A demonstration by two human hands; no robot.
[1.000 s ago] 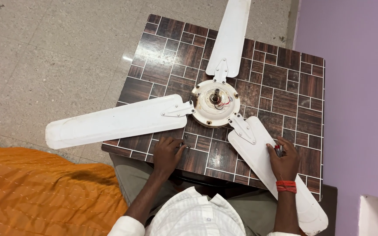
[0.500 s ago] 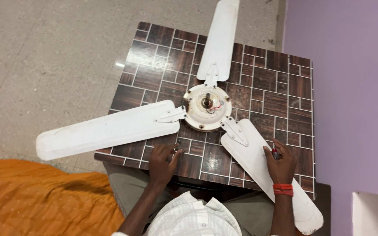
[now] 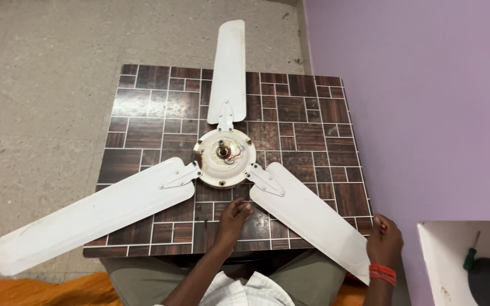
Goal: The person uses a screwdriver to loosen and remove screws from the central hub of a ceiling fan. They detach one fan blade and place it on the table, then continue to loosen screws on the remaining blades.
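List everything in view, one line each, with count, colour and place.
Fan hub: one, cream, table centre.
Blades: three, white, joined to the hub, overhanging the table edges.
Table: one, brown tile pattern, beside the wall.
Wall: purple, right.
Floor: grey speckled.
Cloth: orange, bottom left.
Screwdriver: one, green handle, in the white recess, bottom right.
Left hand: on the table near the hub.
Right hand: at the table's right corner, holding a small red item; red wrist thread.

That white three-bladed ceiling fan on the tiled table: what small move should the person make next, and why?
Probably bring the right hand, which holds a small red-tipped tool at the table edge, toward the bracket of the near blade; the left hand already rests beside the round hub.
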